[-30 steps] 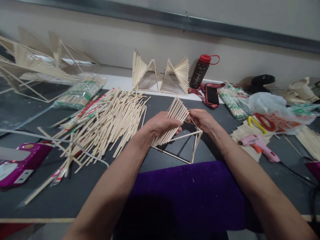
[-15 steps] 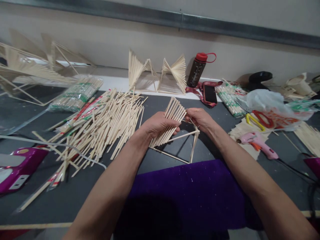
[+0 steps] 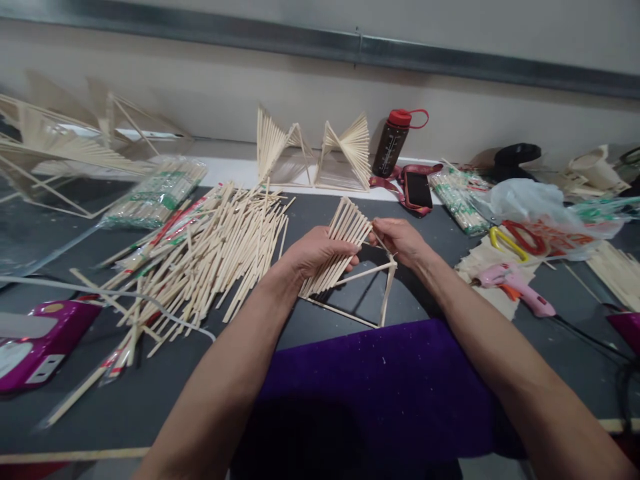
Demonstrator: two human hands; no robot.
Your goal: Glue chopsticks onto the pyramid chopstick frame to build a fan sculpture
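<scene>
A stick structure (image 3: 389, 288) made of pale wooden sticks rests on the dark table, with a fanned row of sticks (image 3: 350, 223) rising from its left side. My left hand (image 3: 320, 253) is wrapped round the left part of this fan, thumb lying across the sticks. At the fan's upper right end, my right hand (image 3: 397, 239) pinches the structure near a corner; its fingertips partly hide the spot. Left of my hands lies a big heap of loose sticks (image 3: 220, 247).
Behind stand two twisted stick models (image 3: 345, 150), a bottle (image 3: 390, 143) and a phone (image 3: 417, 190). At right are a pink glue gun (image 3: 515, 283), yellow-handled scissors (image 3: 507, 245) and a plastic bag (image 3: 530, 203). Wrapped sticks (image 3: 157, 190) and a purple device (image 3: 47, 340) sit left.
The view has shifted slightly. Both hands keep the same hold on the stick structure, with hardly any movement.
</scene>
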